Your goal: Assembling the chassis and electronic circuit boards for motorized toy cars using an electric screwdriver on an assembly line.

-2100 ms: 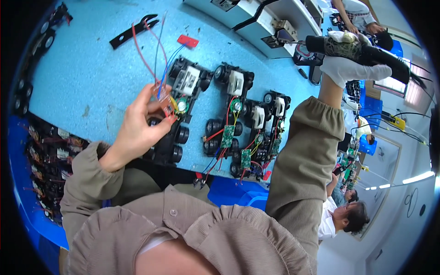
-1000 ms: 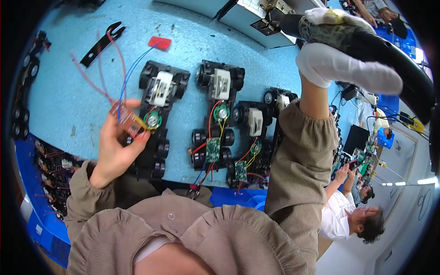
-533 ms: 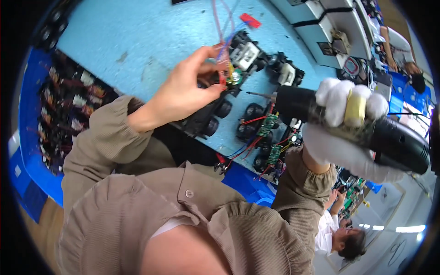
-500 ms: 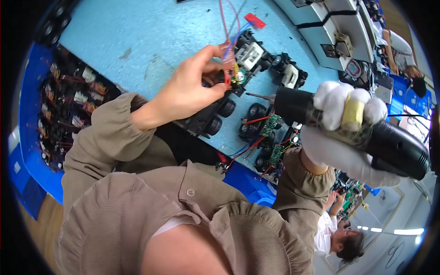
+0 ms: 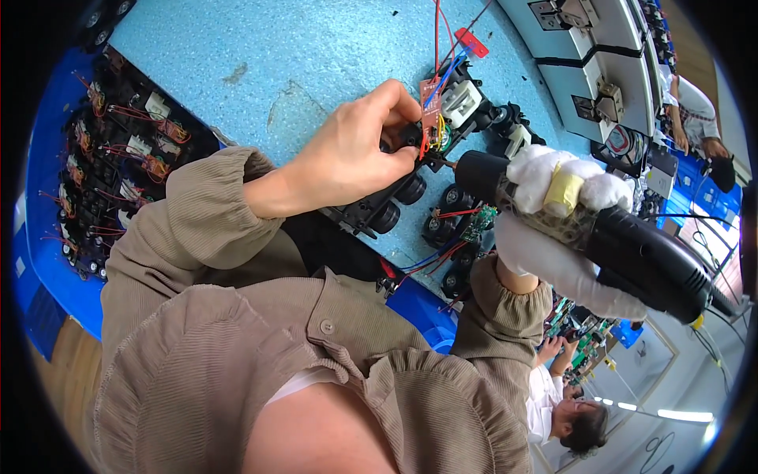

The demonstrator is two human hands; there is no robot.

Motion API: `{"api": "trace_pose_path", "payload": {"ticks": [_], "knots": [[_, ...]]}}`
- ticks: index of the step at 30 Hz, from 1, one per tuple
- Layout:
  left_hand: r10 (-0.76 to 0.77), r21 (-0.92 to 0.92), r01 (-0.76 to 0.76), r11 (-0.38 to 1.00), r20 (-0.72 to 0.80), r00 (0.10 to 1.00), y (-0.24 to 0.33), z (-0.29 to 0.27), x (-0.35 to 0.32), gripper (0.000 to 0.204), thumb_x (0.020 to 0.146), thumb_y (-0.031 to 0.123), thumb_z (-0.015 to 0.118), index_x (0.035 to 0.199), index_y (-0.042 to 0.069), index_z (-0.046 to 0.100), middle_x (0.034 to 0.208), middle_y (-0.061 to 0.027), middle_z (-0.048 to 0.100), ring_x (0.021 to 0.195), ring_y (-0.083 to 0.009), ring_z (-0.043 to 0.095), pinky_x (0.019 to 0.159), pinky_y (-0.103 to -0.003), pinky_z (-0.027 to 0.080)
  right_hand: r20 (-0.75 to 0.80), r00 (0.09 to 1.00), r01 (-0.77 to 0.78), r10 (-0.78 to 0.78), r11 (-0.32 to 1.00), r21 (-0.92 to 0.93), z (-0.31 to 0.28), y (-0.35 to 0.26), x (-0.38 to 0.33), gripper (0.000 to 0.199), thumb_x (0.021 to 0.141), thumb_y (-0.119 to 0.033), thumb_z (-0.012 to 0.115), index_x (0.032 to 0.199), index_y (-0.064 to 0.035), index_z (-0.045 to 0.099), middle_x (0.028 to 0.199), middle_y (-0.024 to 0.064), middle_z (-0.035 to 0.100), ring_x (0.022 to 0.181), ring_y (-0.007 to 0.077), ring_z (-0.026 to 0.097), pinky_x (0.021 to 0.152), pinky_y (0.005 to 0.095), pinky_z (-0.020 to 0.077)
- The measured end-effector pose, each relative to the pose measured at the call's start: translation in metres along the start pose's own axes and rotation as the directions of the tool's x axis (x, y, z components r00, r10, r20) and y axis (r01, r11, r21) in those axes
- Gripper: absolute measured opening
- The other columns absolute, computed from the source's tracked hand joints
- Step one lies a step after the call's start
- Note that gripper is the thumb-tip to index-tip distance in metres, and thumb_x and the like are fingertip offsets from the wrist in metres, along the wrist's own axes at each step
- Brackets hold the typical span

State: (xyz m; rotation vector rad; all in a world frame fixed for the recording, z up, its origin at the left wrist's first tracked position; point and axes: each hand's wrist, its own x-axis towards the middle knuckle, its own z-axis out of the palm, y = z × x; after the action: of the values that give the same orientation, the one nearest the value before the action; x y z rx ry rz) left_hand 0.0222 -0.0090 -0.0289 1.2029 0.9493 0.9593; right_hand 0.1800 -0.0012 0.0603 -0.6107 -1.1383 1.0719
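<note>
Having just come in from the right with the black electric screwdriver (image 5: pixel 632 249), now has its bit right beside the reddish circuit board (image 5: pixel 430 114), instead of well apart as a second ago; touching or not, cannot tell. Appears to bring tool and board together at one spot of work. Holding the board with the left hand (image 5: pixel 355 154), pinching its left side between the fingers, over the near wheeled chassis (image 5: pixel 371 212). Gripping the screwdriver with the gloved right hand (image 5: pixel 530 251), with fingers curled round the barrel. Counting one screwdriver, one reddish board, one green board (image 5: pixel 479 224) to the right, one red tab (image 5: pixel 471 43) on the counter (image 5: pixel 237 47), and at least three chassis there; in the blue bin (image 5: pixel 71 296) at left, many more, too overlapped to count.
</note>
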Motion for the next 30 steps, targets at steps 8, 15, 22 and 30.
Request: {"api": "trace_pose_path", "payload": {"ticks": [8, 15, 22, 30], "knots": [[-0.025, -0.018, 0.025, 1.0, 0.016, 1.0, 0.001, -0.001, -0.003, 0.026, 0.072, 0.001, 0.059, 0.095, -0.002, 0.046, 0.078, -0.013, 0.062, 0.073, -0.019, 0.062, 0.067, -0.031, 0.048, 0.055, 0.998, -0.001, -0.001, 1.0, 0.031, 0.003, 0.004, 0.001, 0.09, 0.053, -0.091, 0.043, 0.081, -0.0054, 0.048, 0.059, 0.0057, 0.047, 0.045, 0.0195, 0.047, 0.043, 0.034, 0.0378], [0.042, -0.004, -0.043, 0.999, -0.167, 0.985, -0.004, 0.026, -0.013, 0.029, 0.073, 0.001, 0.061, 0.097, -0.001, 0.045, 0.078, -0.0116, 0.061, 0.071, -0.0182, 0.061, 0.066, -0.032, 0.047, -0.002, 0.997, 0.078, -0.078, 0.997, 0.007, -0.01, -0.006, 0.004, 0.085, 0.057, -0.088, 0.048, 0.081, -0.0066, 0.05, 0.06, 0.0057, 0.049, 0.049, 0.019, 0.051, 0.047, 0.0345, 0.0426], [-0.064, -0.166, 0.036, 0.985, -0.165, 0.984, 0.004, 0.031, -0.016, 0.031, 0.078, 0.001, 0.062, 0.105, -0.001, 0.046, 0.087, -0.0108, 0.06, 0.08, -0.0158, 0.059, 0.067, -0.03, 0.048, -0.01, 0.978, 0.208, -0.21, 0.975, -0.079, -0.058, -0.052, 0.031, 0.079, 0.06, -0.084, 0.052, 0.082, -0.0078, 0.053, 0.061, 0.0056, 0.052, 0.054, 0.0185, 0.055, 0.052, 0.035, 0.0474], [-0.017, -0.051, 0.03, 0.998, 0.245, 0.969, 0.046, 0.008, 0.041, 0.037, 0.082, -0.001, 0.06, 0.116, -0.004, 0.047, 0.098, -0.0064, 0.056, 0.083, -0.0127, 0.053, 0.075, -0.024, 0.044, -0.182, 0.623, 0.516, -0.761, 0.574, -0.636, -0.165, -0.047, 0.134, 0.072, 0.078, -0.075, 0.038, 0.076, -0.0057, 0.055, 0.059, 0.0095, 0.054, 0.047, 0.0189, 0.055, 0.047, 0.0349, 0.0496]]}}
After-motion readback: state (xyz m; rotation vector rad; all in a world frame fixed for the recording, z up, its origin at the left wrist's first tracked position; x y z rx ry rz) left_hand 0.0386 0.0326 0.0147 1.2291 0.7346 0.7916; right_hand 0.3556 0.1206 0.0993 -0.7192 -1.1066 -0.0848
